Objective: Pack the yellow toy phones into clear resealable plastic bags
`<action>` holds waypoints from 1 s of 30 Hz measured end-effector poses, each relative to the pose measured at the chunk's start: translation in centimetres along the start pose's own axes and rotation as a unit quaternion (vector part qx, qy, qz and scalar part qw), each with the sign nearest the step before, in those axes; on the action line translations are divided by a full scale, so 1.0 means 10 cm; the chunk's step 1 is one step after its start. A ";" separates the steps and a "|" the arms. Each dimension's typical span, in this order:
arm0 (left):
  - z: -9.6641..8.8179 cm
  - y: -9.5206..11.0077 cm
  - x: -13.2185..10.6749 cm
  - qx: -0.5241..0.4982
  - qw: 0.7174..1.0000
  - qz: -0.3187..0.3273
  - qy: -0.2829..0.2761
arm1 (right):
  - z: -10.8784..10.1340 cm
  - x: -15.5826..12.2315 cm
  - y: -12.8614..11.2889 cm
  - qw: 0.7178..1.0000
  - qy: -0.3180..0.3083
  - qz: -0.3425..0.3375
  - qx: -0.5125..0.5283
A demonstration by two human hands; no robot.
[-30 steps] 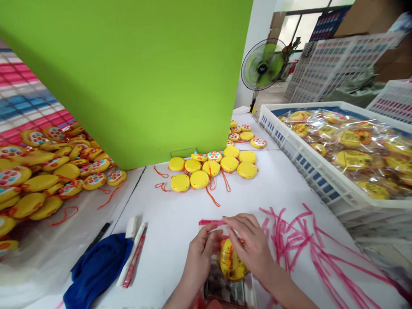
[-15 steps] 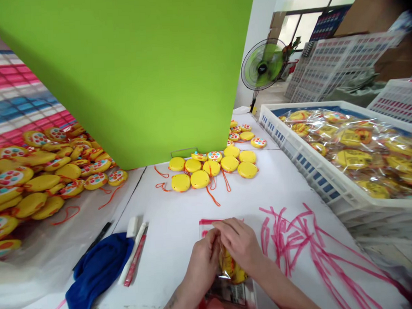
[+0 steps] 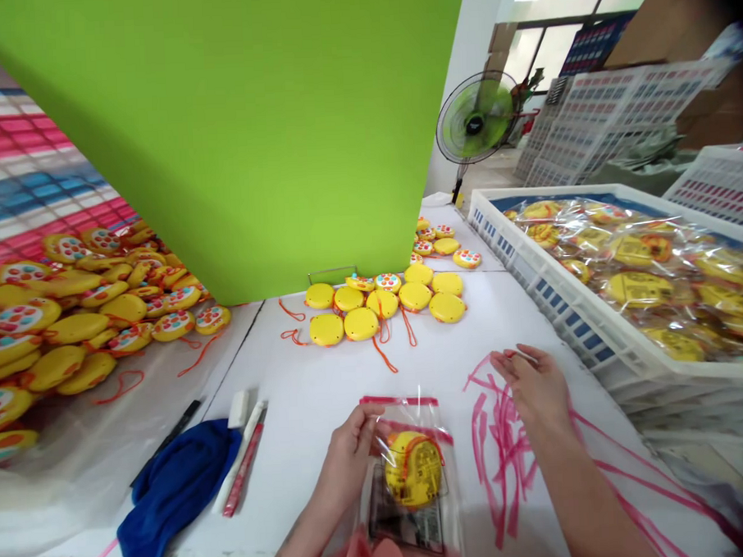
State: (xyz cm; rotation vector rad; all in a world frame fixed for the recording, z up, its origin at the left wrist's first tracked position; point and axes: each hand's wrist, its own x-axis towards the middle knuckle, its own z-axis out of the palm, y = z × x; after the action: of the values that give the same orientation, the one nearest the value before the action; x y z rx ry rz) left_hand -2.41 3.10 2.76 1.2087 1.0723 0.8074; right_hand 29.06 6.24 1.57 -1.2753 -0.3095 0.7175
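Observation:
A clear plastic bag [image 3: 409, 441] with a red seal strip lies on the white table near the front edge, and a round yellow toy [image 3: 413, 469] shows inside it. My left hand [image 3: 348, 456] grips the bag's left edge with curled fingers. My right hand [image 3: 533, 382] is off to the right, over a pile of pink strips [image 3: 507, 437], its fingers pinched at one strip's end.
Loose yellow toys with orange cords [image 3: 385, 298] lie mid-table below a green board [image 3: 247, 128]. A heap of toys [image 3: 71, 324] sits left. A white crate [image 3: 550, 295] of bagged toys stands right. A blue cloth [image 3: 171, 488], markers [image 3: 240, 452] and a fan [image 3: 479, 118] are around.
My right hand has left the bag and moved right onto the pink strips. The bag now lies flatter with the toy fully visible, held only by my left hand.

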 end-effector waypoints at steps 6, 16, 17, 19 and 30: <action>0.00 -0.06 0.04 -0.084 0.995 -0.047 -0.010 | -0.08 0.11 0.16 0.995 -0.024 0.007 -0.098; 0.04 -0.04 0.07 -0.118 0.990 -0.078 -0.002 | 0.15 -0.50 -0.04 0.834 -0.399 -0.038 -0.380; 0.05 -0.02 0.06 -0.123 0.989 -0.080 -0.009 | 0.18 -0.59 -0.01 0.804 -0.462 -0.013 -0.374; 0.05 -0.01 0.06 -0.131 0.988 -0.080 -0.019 | 0.23 -0.73 0.08 0.782 -0.514 0.024 -0.352; -0.09 -0.17 0.10 -0.179 0.978 -0.104 -0.022 | 0.22 -0.74 0.09 0.864 -0.431 0.116 -0.233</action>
State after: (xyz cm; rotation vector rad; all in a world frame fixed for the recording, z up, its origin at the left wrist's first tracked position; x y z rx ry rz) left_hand -3.00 3.94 0.87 0.7937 0.9509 0.7674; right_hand 21.97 3.31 2.60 -1.3854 -1.1302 1.4788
